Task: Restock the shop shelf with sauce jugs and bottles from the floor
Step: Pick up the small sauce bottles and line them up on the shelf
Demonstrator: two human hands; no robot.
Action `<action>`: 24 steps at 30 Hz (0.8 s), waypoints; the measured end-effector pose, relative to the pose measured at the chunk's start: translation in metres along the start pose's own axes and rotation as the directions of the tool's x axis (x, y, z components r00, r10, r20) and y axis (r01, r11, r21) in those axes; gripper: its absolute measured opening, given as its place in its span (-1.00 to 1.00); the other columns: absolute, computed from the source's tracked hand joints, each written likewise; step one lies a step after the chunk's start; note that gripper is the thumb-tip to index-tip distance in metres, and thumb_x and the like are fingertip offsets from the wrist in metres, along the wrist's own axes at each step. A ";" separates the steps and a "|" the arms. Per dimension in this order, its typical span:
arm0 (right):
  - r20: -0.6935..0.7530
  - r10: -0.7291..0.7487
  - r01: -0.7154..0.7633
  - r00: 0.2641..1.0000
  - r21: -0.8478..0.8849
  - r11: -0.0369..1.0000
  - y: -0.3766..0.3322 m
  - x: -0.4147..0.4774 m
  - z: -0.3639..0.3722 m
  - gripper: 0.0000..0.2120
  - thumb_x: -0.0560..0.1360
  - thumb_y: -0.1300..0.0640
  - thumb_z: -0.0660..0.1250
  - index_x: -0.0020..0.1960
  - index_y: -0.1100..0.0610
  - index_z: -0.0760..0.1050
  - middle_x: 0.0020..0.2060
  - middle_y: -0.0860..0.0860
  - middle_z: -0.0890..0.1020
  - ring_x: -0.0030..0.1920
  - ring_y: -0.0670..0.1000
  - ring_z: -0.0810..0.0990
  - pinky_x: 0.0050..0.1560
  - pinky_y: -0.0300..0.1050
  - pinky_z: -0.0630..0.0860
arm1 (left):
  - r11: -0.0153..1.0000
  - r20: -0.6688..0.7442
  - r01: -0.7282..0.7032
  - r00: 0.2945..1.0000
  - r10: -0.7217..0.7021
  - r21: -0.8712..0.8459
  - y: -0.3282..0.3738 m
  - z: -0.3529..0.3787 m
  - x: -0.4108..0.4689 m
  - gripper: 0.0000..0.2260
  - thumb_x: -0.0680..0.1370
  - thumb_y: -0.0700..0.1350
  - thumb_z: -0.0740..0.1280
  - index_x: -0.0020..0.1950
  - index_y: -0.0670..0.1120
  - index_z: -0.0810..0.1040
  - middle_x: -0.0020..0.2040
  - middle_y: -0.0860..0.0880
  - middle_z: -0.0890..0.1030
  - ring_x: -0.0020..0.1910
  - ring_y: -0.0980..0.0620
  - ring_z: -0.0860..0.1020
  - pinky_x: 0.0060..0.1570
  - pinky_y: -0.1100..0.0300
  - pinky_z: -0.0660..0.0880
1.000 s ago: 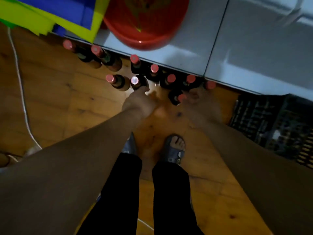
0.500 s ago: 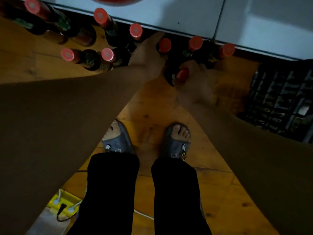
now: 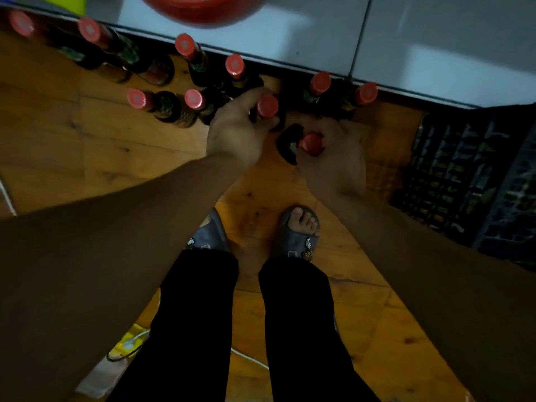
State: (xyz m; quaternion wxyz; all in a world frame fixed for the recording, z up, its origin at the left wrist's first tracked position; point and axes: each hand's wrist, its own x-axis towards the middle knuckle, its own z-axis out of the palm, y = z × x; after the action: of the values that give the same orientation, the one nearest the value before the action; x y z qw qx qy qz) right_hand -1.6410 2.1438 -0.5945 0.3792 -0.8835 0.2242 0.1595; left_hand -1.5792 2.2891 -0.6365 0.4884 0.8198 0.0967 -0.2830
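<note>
Right hand (image 3: pixel 333 161) grips a tilted dark glass sauce bottle with a red cap (image 3: pixel 290 142) by its neck; left hand (image 3: pixel 235 132) holds a second red-capped bottle (image 3: pixel 267 105) standing on the wooden floor (image 3: pixel 87 146). Both are best lifted straight up, clear of the neighbouring bottles (image 3: pixel 171 108) crowded along the floor's far edge below the white cabinet (image 3: pixel 290 39).
</note>
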 end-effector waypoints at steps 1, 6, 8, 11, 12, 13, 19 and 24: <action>0.002 -0.006 0.006 1.000 0.003 1.000 -0.008 -0.008 -0.009 -0.81 0.48 0.11 0.35 0.08 0.11 0.52 -0.04 -0.04 0.48 -0.02 -0.02 0.50 -0.06 -0.04 0.53 | 1.000 0.001 -0.012 1.000 0.012 -0.011 0.008 -0.006 -0.011 -0.63 0.42 -0.06 0.39 0.22 0.07 0.55 0.18 -0.02 0.60 0.22 -0.03 0.53 0.25 0.01 0.48; 0.025 -0.030 0.031 0.999 -0.035 0.999 -0.055 -0.051 -0.063 -0.77 0.50 0.09 0.35 0.15 0.03 0.48 -0.19 -0.25 0.33 -0.06 -0.06 0.46 -0.03 -0.03 0.54 | 0.998 -0.024 -0.069 0.997 0.068 -0.009 0.062 -0.048 -0.064 -0.65 0.39 0.05 0.42 0.17 0.22 0.56 0.04 0.05 0.64 0.01 0.01 0.58 0.13 0.06 0.53; 0.019 -0.054 0.054 0.998 -0.035 0.998 -0.079 -0.070 -0.088 -0.80 0.50 0.09 0.35 0.12 0.00 0.47 -0.20 -0.27 0.34 -0.08 -0.06 0.48 -0.06 -0.02 0.54 | 0.994 -0.015 -0.102 0.995 0.102 0.031 0.091 -0.071 -0.088 -0.68 0.43 0.06 0.42 0.19 0.18 0.58 -0.01 0.12 0.64 -0.07 0.10 0.57 0.05 0.14 0.53; 0.000 -0.079 0.079 0.997 -0.038 0.996 -0.122 -0.101 -0.127 -0.84 0.49 0.09 0.36 0.05 -0.01 0.48 -0.05 -0.10 0.42 -0.04 -0.02 0.50 -0.11 -0.12 0.48 | 0.987 -0.022 -0.144 0.989 0.146 0.071 0.135 -0.105 -0.125 -0.67 0.42 0.13 0.40 0.17 0.17 0.59 -0.02 0.10 0.66 -0.09 0.13 0.57 -0.05 0.19 0.51; -0.003 -0.086 0.086 0.996 -0.041 0.995 -0.137 -0.113 -0.141 -0.85 0.48 0.08 0.37 0.04 -0.01 0.48 -0.01 -0.08 0.42 -0.03 -0.02 0.50 -0.10 -0.13 0.46 | 0.984 -0.028 -0.167 0.985 0.169 0.069 0.150 -0.117 -0.138 -0.65 0.41 0.14 0.41 0.18 0.15 0.60 0.00 0.10 0.66 -0.06 0.13 0.58 -0.05 0.20 0.50; -0.005 -0.091 0.090 0.996 -0.046 0.995 -0.154 -0.125 -0.155 -0.85 0.47 0.08 0.37 0.03 -0.01 0.49 0.00 -0.07 0.42 -0.02 -0.02 0.49 -0.08 -0.11 0.47 | 0.980 -0.036 -0.186 0.981 0.189 0.072 0.165 -0.128 -0.152 -0.64 0.40 0.14 0.42 0.18 0.12 0.61 0.03 0.10 0.66 -0.03 0.13 0.58 -0.04 0.19 0.50; -0.071 -0.166 0.161 0.984 -0.063 0.985 -0.263 -0.187 -0.244 -0.81 0.42 0.09 0.40 0.01 0.07 0.54 0.01 0.00 0.51 -0.05 0.01 0.53 -0.01 -0.10 0.46 | 0.973 -0.088 -0.228 0.971 0.224 -0.036 0.268 -0.200 -0.239 -0.66 0.43 -0.02 0.50 0.19 0.01 0.62 0.00 -0.09 0.67 -0.17 0.08 0.57 -0.14 0.24 0.50; -0.174 -0.300 0.288 0.938 -0.091 0.953 -0.351 -0.225 -0.305 -0.80 0.36 0.14 0.40 -0.01 0.09 0.58 -0.03 0.03 0.56 -0.06 0.08 0.55 -0.01 -0.04 0.48 | 0.931 -0.141 -0.364 0.922 0.362 0.009 0.356 -0.267 -0.295 -0.75 0.43 0.00 0.49 0.09 0.03 0.65 -0.15 0.10 0.65 -0.22 0.27 0.56 -0.13 0.34 0.49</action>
State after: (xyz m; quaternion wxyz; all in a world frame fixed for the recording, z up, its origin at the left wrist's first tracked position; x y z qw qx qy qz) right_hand -1.6169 2.1946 -0.0810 0.3477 -0.9297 0.1190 0.0250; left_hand -1.5683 2.3728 -0.1093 0.5314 0.8370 -0.0202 -0.1286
